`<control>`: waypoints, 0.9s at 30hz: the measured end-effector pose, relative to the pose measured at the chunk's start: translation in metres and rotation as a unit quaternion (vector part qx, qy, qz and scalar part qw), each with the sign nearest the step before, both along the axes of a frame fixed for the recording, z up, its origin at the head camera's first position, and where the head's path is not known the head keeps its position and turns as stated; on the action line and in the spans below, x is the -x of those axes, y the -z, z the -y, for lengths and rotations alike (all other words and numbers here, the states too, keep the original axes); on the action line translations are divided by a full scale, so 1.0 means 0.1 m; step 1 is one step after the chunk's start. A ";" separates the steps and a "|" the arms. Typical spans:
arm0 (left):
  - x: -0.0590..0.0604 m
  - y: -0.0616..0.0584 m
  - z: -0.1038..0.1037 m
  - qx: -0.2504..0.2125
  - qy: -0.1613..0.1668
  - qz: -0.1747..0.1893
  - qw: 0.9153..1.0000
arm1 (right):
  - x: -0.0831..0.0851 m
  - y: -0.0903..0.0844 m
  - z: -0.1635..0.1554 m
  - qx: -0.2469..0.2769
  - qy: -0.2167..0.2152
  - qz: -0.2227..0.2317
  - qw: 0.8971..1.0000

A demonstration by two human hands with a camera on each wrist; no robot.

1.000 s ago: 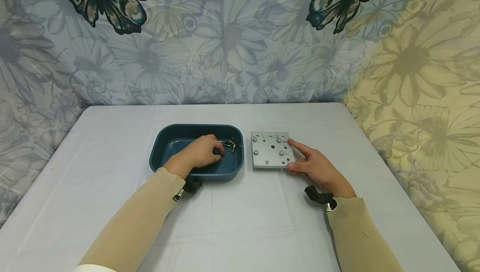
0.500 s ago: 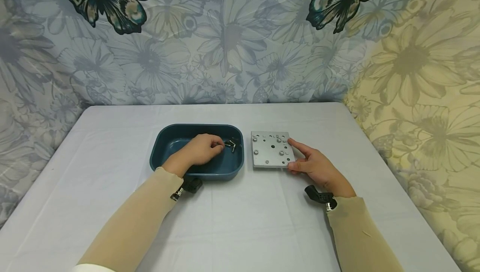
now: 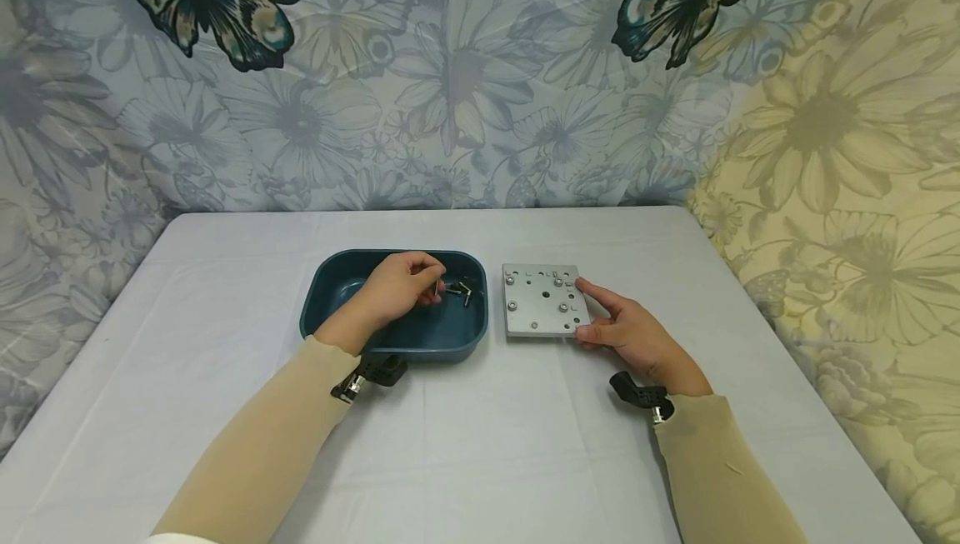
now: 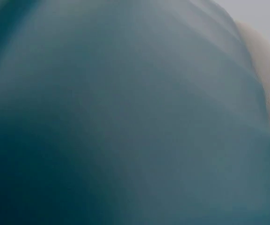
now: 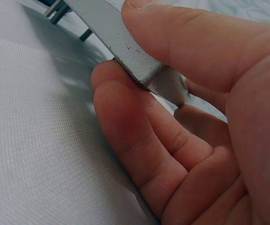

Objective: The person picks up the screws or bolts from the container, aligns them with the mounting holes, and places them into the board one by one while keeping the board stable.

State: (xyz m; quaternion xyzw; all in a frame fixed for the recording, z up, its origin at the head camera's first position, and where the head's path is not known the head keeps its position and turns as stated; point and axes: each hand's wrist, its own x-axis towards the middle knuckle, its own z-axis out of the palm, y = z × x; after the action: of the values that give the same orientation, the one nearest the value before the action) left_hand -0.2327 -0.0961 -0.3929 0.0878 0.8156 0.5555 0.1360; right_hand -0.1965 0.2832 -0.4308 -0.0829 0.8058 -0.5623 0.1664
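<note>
My left hand (image 3: 397, 287) is over the dark blue tray (image 3: 427, 344), thumb and fingertips together on a small, thin screw that is mostly hidden. Several loose metal screws (image 3: 463, 290) lie in the tray just right of those fingertips. Blurred tray wall (image 4: 172, 117) fills the left wrist view. To the right of the tray, my right hand (image 3: 630, 327) grips the right edge of a square metal plate (image 3: 536, 302) with holes and several screws set in it. In the right wrist view the thumb lies along the plate's side (image 5: 135, 56), fingers curl beneath, and screw shanks (image 5: 85, 34) stick out below.
A white cloth covers the table (image 3: 480, 444). Behind it hangs a floral and butterfly cloth (image 3: 457, 111). Black wrist cameras (image 3: 637, 390) are strapped at both wrists, the left one close to the tray's front rim.
My left hand has risen a little from the tray's floor and drawn slightly back left, with its fingertips now pinched together. The right hand and the plate have stayed put.
</note>
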 end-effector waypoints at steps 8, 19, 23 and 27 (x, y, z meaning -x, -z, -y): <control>-0.02 -0.02 -0.02 -0.133 -0.033 0.077 0.988 | -0.01 -0.01 0.00 -0.005 -0.001 -0.001 1.000; -0.04 -0.10 -0.23 -0.200 -0.049 0.092 0.974 | -0.01 0.00 -0.01 -0.006 -0.002 -0.005 1.000; -0.03 -0.17 -0.36 -0.209 -0.053 0.089 0.972 | 0.00 0.00 0.00 0.007 -0.003 -0.002 1.000; -0.02 -0.23 -0.50 -0.217 -0.050 0.083 0.971 | 0.00 -0.02 0.00 -0.005 -0.005 -0.004 1.000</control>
State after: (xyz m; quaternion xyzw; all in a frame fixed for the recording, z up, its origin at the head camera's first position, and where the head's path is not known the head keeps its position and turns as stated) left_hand -0.2311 -0.0463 -0.3703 0.0278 0.6647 0.7309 0.1524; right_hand -0.1963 0.2829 -0.4291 -0.0882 0.8086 -0.5573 0.1664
